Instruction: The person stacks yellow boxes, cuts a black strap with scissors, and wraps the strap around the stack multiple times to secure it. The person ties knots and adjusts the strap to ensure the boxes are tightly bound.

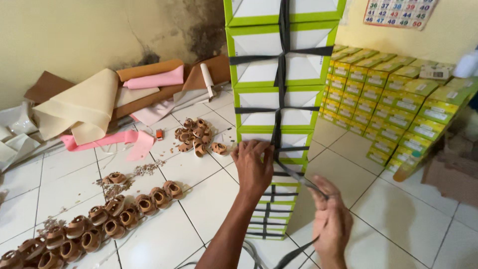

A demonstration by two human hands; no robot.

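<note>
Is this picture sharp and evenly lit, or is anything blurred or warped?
Head view: soft, even daylight with faint shadows; the stack of boxes bends from wide-angle distortion; the right hand and the black strap look slightly smeared; the left hand and the small sandals are sharp.

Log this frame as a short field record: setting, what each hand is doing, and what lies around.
Setting: white tiled floor beside a stained wall
Left hand: pressed flat on a tall stack of green-and-white boxes
Right hand: grip closed on a dark strap that binds the stack
Left of the hands: brown sandals in rows, a smaller pile behind
Far left: rolled material sheets
Right: stacked yellow-green boxes
</note>
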